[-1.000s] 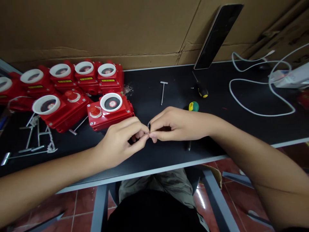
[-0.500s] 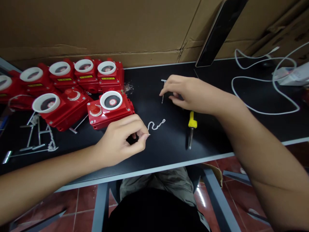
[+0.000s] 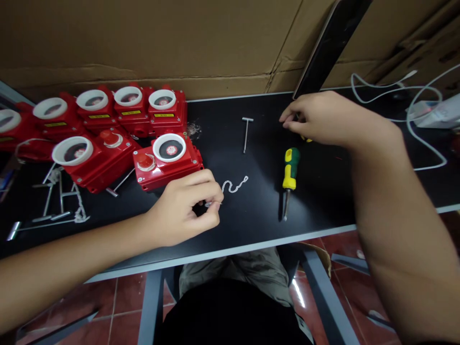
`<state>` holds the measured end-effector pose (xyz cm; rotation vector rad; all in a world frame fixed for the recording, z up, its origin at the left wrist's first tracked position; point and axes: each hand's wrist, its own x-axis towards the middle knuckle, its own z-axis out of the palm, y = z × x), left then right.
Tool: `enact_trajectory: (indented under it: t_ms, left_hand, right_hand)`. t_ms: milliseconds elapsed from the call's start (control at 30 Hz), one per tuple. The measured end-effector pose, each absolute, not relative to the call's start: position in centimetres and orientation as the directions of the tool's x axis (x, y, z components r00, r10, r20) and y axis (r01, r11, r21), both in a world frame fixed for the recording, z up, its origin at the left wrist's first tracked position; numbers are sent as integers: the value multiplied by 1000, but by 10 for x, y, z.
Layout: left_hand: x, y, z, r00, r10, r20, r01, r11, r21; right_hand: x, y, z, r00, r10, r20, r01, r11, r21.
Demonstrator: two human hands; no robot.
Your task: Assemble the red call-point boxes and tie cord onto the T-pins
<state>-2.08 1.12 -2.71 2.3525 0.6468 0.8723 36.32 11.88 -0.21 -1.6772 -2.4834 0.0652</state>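
Note:
My left hand (image 3: 187, 206) is closed in a pinch in front of the nearest red box (image 3: 168, 172). Its fingertips are on the end of a thin silvery chain (image 3: 233, 187), whose other end lies curled on the table; a tiny bit at the fingertips is too small to make out. My right hand (image 3: 316, 117) hovers farther back on the right with bent fingers a little apart, and I see nothing in them. Partly hidden below it is a small yellow item (image 3: 306, 139). Between the hands lie a metal T-shaped bar (image 3: 246, 134) and a green and yellow screwdriver (image 3: 290, 175).
Several red boxes with white-ringed round windows (image 3: 95, 100) stand at the back left. More T-bars with chains (image 3: 59, 199) lie at the left. A white cable (image 3: 424, 148) loops at the right, and a dark flat panel (image 3: 332, 48) leans against the cardboard (image 3: 179, 43).
My right hand has moved away to the right from the T-bar, which now lies on the table in full view. My left hand has stayed almost in place.

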Motion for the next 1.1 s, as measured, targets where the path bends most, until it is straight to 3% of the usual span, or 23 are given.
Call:
enact_trajectory:
  t_ms: [267,467,867,1100]
  left_hand:
    - [-19,11,-28,691,590,418,239,-732,638]
    - [-20,14,-32,667,634,391,236,-678,696]
    - [-21,15,-34,671,620,407,226,-694,684]
    - [-21,13,-31,679,620,393,242,-695,677]
  right_hand:
    - [349,112,9,-333,943,-9,939,330,-98]
    - [334,103,18,-321,947,23,943,322,-87]
    - [357,105,27,-86,996,14,994,85,68]
    - [359,111,15,-54,999,3,997,54,63]
